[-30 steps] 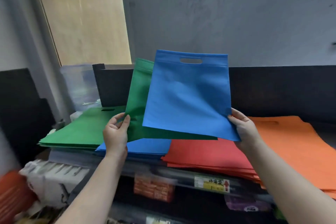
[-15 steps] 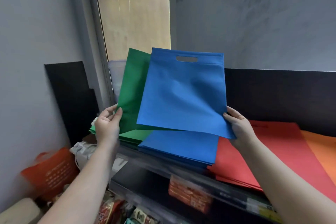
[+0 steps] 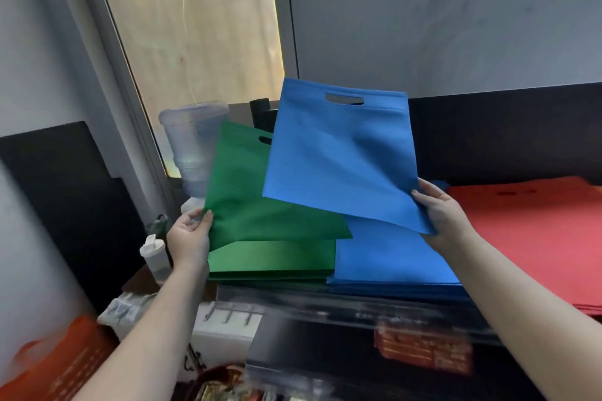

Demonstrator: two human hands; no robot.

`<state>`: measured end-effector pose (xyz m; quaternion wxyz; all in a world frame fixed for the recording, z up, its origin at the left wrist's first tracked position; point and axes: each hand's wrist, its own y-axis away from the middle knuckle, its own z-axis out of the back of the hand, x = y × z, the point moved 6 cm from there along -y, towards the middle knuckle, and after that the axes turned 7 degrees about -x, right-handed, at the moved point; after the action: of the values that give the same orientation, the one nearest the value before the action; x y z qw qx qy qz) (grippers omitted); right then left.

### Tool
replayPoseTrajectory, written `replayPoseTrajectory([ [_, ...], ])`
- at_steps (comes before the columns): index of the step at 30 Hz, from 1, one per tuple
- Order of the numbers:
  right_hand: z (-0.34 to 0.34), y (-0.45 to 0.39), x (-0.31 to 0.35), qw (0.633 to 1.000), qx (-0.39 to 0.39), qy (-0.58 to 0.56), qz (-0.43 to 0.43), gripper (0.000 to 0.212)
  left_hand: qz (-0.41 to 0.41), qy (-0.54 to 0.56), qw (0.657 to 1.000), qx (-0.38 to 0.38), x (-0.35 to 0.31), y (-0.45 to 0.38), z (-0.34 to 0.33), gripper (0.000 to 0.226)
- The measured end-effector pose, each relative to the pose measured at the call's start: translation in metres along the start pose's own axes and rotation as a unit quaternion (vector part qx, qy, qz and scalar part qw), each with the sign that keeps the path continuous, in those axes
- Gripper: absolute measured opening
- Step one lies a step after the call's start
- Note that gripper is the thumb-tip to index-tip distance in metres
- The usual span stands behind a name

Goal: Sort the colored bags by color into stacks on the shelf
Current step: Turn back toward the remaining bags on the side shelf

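Note:
My left hand [image 3: 189,238] pinches the lower left corner of a green bag [image 3: 247,202], held tilted just above the green stack [image 3: 277,264] on the shelf. My right hand [image 3: 443,215] grips the lower right corner of a blue bag [image 3: 338,153] with a cut-out handle, raised above the blue stack [image 3: 391,260]. The blue bag overlaps the green bag's right part. A red stack [image 3: 537,238] lies to the right of the blue one.
A clear plastic container [image 3: 192,143] stands behind the green bag by the window frame. A small white bottle [image 3: 154,254] sits left of my left hand. The shelf's front edge [image 3: 325,303] runs below the stacks, with packaged goods and an orange bag [image 3: 58,365] lower down.
The view has swung, and the orange stack is out of frame. The green bag has dropped lower and apart from the blue bag, close over the green stack. Both hands keep their grips.

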<state>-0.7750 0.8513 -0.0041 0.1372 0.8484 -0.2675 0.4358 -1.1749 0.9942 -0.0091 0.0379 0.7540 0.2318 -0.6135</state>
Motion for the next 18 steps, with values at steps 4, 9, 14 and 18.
replayPoseTrajectory([
  [4,0.002,0.002,-0.014,0.999,-0.032,0.015,0.01,0.029,0.056,-0.063,0.996,0.039,0.04,-0.033,-0.003,0.02],
  [9,0.008,0.002,-0.021,0.997,-0.066,0.03,0.024,0.028,0.002,-0.239,0.966,0.1,0.056,-0.045,-0.004,0.026],
  [14,0.007,0.003,-0.021,0.995,-0.074,0.044,0.038,0.026,-0.206,-0.465,0.853,0.119,0.02,-0.033,-0.017,0.032],
  [18,0.007,0.007,-0.022,0.993,-0.075,0.076,0.047,0.025,-0.088,-0.232,0.933,0.261,0.001,0.003,-0.061,0.025],
])
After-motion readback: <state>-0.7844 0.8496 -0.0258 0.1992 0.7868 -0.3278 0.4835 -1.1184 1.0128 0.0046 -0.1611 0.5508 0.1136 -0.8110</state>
